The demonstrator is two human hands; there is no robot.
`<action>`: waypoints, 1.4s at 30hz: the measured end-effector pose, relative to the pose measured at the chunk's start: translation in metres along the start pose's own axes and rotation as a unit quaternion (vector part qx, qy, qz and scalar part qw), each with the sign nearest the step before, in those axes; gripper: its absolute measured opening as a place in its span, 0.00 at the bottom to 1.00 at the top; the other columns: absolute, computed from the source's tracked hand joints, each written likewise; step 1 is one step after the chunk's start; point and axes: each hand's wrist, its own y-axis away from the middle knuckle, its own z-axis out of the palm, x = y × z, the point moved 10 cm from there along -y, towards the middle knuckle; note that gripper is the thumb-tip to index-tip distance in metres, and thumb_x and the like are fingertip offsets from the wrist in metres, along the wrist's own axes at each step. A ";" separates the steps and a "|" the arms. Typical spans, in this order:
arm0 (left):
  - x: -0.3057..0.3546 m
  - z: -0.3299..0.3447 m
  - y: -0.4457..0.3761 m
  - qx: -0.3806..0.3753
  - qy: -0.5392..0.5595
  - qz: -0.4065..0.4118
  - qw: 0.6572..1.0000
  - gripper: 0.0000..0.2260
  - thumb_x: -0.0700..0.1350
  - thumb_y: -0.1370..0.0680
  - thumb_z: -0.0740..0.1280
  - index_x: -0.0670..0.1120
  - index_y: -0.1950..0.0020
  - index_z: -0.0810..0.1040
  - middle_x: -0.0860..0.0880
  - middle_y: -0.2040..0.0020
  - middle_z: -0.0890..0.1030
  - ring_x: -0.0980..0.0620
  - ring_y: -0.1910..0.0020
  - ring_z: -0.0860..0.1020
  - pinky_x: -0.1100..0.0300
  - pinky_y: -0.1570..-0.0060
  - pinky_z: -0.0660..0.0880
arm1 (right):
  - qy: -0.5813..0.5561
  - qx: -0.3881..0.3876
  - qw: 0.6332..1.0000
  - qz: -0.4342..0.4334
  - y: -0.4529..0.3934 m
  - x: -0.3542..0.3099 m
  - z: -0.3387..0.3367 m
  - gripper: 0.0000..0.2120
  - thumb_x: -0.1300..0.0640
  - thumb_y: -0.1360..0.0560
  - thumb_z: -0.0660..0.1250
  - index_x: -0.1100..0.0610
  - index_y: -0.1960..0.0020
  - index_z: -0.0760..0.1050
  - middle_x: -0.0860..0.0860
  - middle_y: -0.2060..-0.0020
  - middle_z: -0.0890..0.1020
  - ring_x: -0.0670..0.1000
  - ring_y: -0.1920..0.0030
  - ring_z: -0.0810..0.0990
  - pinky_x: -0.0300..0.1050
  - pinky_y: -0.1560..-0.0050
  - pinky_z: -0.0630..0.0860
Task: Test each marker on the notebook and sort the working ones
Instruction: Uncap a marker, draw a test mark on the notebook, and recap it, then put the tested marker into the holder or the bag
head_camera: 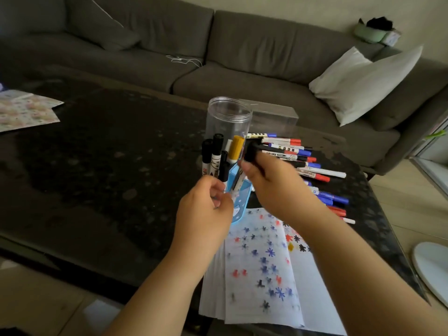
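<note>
My right hand (274,183) grips a black marker (254,151) above the table, its capped end pointing up and left. My left hand (206,207) hovers just left of it with curled fingers; whether it pinches anything is unclear. Between the hands stands a blue holder (238,202) with several markers (218,156) upright in it, black ones and a yellow one. A fan of red, blue and black markers (305,166) lies on the table to the right. The open notebook (264,270) below shows many red, blue and black test marks.
A tall clear plastic jar (228,120) stands behind the holder, and a clear box (274,117) lies behind that. Patterned paper sheets (24,110) lie at the dark table's (109,178) far left. A grey sofa with a white pillow (363,83) runs behind.
</note>
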 end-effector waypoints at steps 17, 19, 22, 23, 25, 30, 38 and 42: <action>0.025 0.080 0.010 -0.115 -0.071 0.095 0.986 0.02 0.44 0.25 0.67 0.50 0.57 0.78 0.55 0.64 0.79 0.59 0.62 0.76 0.63 0.62 0.73 | -0.024 0.043 0.996 0.078 0.035 0.114 -0.019 0.14 0.56 0.19 0.58 0.52 0.36 0.74 0.50 0.44 0.78 0.40 0.58 0.73 0.28 0.59 0.67; 0.031 0.099 0.007 -0.136 -0.079 0.110 0.981 0.03 0.44 0.25 0.66 0.49 0.53 0.78 0.56 0.60 0.78 0.59 0.60 0.76 0.59 0.57 0.75 | -0.003 0.054 0.991 0.124 0.035 0.146 -0.026 0.13 0.56 0.19 0.58 0.54 0.36 0.74 0.51 0.42 0.79 0.46 0.51 0.76 0.33 0.52 0.68; 0.037 0.125 0.000 -0.160 -0.088 0.125 0.975 0.05 0.44 0.24 0.64 0.49 0.50 0.78 0.54 0.56 0.78 0.57 0.58 0.76 0.55 0.55 0.76 | 0.043 0.057 0.984 0.165 0.018 0.186 -0.038 0.15 0.56 0.19 0.57 0.56 0.33 0.72 0.53 0.38 0.76 0.51 0.42 0.76 0.36 0.47 0.68; 0.038 0.131 -0.003 -0.163 -0.094 0.127 0.974 0.06 0.45 0.24 0.64 0.48 0.48 0.77 0.54 0.55 0.78 0.57 0.57 0.76 0.56 0.54 0.76 | 0.062 0.057 0.983 0.162 0.008 0.194 -0.042 0.16 0.57 0.19 0.57 0.56 0.32 0.71 0.54 0.36 0.75 0.52 0.41 0.76 0.38 0.46 0.68; 0.037 0.139 -0.010 -0.162 -0.101 0.119 0.974 0.07 0.45 0.23 0.64 0.49 0.46 0.77 0.55 0.53 0.78 0.58 0.55 0.75 0.61 0.54 0.75 | 0.096 0.047 0.983 0.146 -0.017 0.206 -0.045 0.18 0.58 0.19 0.57 0.57 0.30 0.67 0.56 0.33 0.72 0.55 0.38 0.74 0.42 0.40 0.69; 0.028 0.151 -0.023 -0.153 -0.086 0.070 0.982 0.05 0.47 0.22 0.63 0.53 0.47 0.75 0.58 0.53 0.77 0.61 0.55 0.75 0.67 0.57 0.73 | 0.190 -0.009 0.974 0.122 -0.087 0.234 -0.030 0.21 0.60 0.19 0.56 0.56 0.26 0.62 0.57 0.28 0.64 0.58 0.31 0.66 0.48 0.33 0.64; 0.020 0.163 -0.029 -0.149 -0.074 0.035 0.986 0.06 0.47 0.22 0.63 0.52 0.47 0.76 0.59 0.54 0.77 0.64 0.56 0.74 0.71 0.59 0.71 | 0.244 -0.059 0.961 0.117 -0.123 0.253 -0.010 0.18 0.52 0.22 0.64 0.57 0.35 0.70 0.59 0.39 0.71 0.59 0.41 0.71 0.51 0.41 0.70; 0.025 0.164 -0.025 -0.158 -0.072 0.042 0.984 0.05 0.48 0.22 0.63 0.54 0.47 0.75 0.60 0.55 0.77 0.67 0.57 0.74 0.75 0.61 0.70 | 0.105 0.009 0.989 0.102 -0.097 0.235 -0.041 0.08 0.55 0.24 0.68 0.55 0.46 0.77 0.50 0.56 0.78 0.46 0.61 0.74 0.34 0.64 0.68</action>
